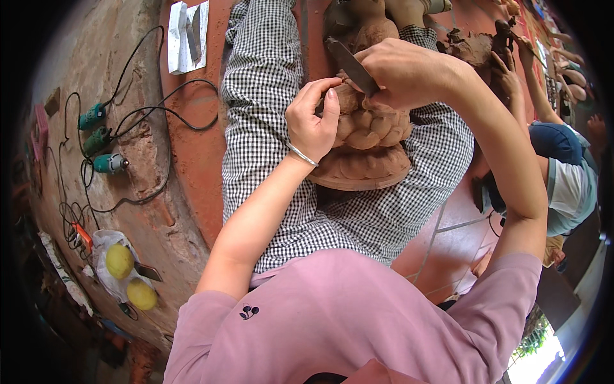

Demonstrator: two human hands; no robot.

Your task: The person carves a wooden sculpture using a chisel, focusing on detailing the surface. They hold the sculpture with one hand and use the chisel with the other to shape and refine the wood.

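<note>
Right now I have the brown clay figure (368,131) resting on my lap, over the black-and-white checked trousers (268,109), its lumpy lobed body sitting on a round flared base toward the near side. My left hand (313,121) cups the figure's left flank, fingers curled against the clay, thumb up near the top; it steadies rather than grips, and a thin silver bangle (302,155) sits at that wrist. My right hand (400,73) is closed around a flat metal carving blade (350,66), whose tip meets the clay just above the lobes, close beside my left fingertips.

To do this cut well, I judge the blade should travel in short, shallow strokes, angled away from the bracing fingers, since the two are nearly touching. The left hand ought to press evenly so the soft lobes do not dent. A slip could gouge the modelling.

Far right, another person's hand (508,73) works a second clay piece (470,48). On the left, three green power tools (99,137) with black cords lie on the dusty ledge, and two yellow fruits (131,278) sit in a plastic bag nearer me.
</note>
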